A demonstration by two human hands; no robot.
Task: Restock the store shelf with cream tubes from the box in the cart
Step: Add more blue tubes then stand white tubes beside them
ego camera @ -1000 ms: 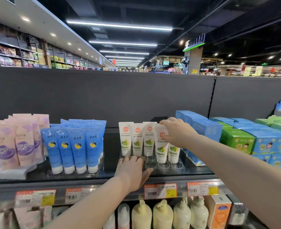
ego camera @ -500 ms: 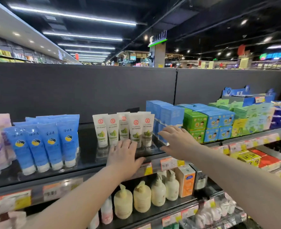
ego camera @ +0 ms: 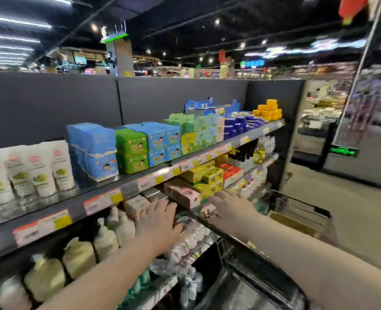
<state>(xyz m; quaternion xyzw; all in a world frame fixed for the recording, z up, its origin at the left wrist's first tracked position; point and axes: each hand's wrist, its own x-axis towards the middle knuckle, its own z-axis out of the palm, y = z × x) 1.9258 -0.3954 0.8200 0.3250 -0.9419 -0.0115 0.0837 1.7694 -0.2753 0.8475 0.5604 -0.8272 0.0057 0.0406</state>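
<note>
Through the head camera, my left hand [ego camera: 157,220] and right hand [ego camera: 229,206] both reach out with the fingers spread and released, grasping nothing. The cream tubes [ego camera: 35,171] stand on the top shelf [ego camera: 122,186], up and well to the left of the left fingers. They are white, glossy plastic with flat crimped tops, green print and a round red mark, and they stand cap-down in a close row. The cart [ego camera: 301,204], of thin wire mesh, sits low to the right of the right fingers. The brown cardboard in it looks like the box [ego camera: 292,223].

The picture is smeared, so reaching for the box is half blind. Spread fingers could clip the pink cartons [ego camera: 185,193] just ahead of them. The tubes look top-heavy, and one careless nudge might topple the row.
</note>
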